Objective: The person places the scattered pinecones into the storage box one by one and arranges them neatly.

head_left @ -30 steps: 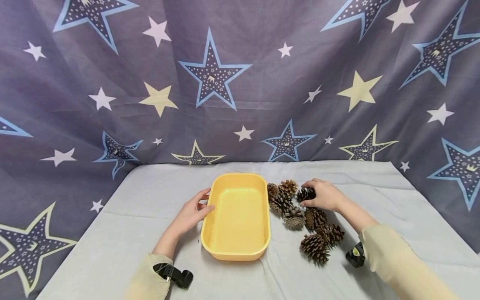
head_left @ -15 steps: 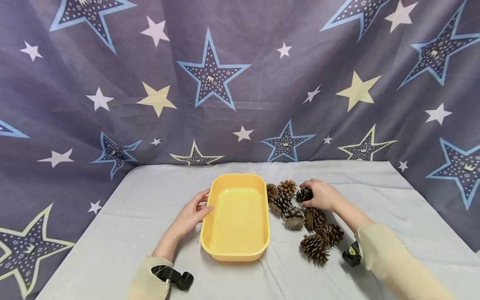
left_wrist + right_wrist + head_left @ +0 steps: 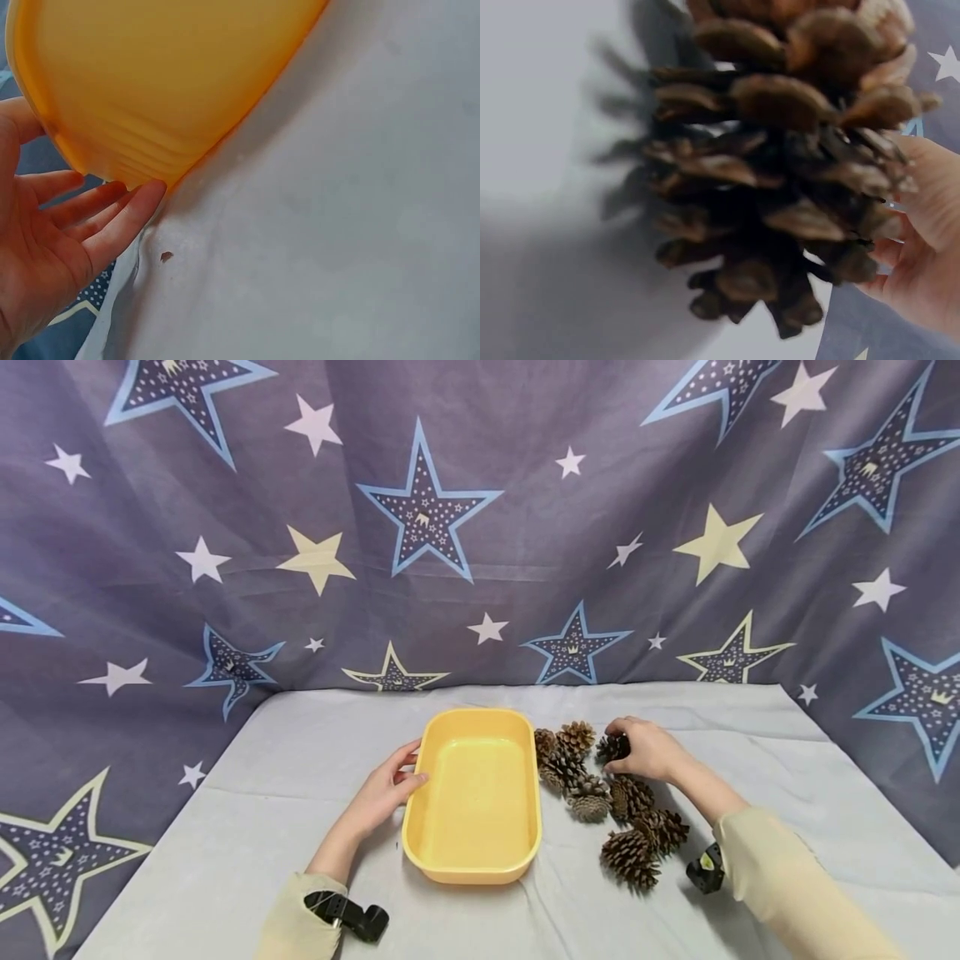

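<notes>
- Pinecone (image 3: 615, 747), dark, woody, rounded, in the curled fingers of our right hand (image 3: 651, 752), near brown scaly cones (image 3: 589, 802).
- Our left hand (image 3: 384, 790) pinches a yellow rectangular plastic tub (image 3: 472, 810) by its rim.
- Gripping loosely, we could drop the pinecone.

Your right hand (image 3: 651, 750) covers part of the dark pine cone (image 3: 611, 749) toward the counter (image 3: 787, 752)'s far edge, the yellow tub (image 3: 474, 872) hides some fingertips of your left hand (image 3: 382, 790), and the counter's near edge is cut off. In your right wrist view, a foreground pine cone (image 3: 780, 105), blurred and cropped at the top, hides your fingertips.
</notes>
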{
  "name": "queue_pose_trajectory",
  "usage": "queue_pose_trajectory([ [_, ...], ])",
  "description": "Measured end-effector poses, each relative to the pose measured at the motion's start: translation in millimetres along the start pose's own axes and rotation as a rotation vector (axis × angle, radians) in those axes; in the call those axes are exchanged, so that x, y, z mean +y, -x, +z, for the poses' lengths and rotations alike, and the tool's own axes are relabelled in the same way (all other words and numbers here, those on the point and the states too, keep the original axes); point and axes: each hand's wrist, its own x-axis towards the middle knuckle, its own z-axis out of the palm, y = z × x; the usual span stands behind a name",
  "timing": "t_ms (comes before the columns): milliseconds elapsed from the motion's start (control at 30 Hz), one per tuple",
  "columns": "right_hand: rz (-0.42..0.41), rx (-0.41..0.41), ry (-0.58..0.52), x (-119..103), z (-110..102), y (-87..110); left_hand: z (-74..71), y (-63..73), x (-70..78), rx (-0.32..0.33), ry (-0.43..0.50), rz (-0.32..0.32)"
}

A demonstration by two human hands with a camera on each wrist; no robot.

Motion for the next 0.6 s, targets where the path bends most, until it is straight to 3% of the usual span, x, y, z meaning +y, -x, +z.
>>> queue_pose_trajectory([
  [400, -0.005, 0.030, -0.003, -1, -12, -2.7, -1.2, -1.0, -1.1, -0.010, -0.001, 0.003],
  [600, -0.010, 0.047, 0.000, -3, -14, -4.6, -0.2, -15.2, -29.5, 0.010, -0.003, 0.019],
])
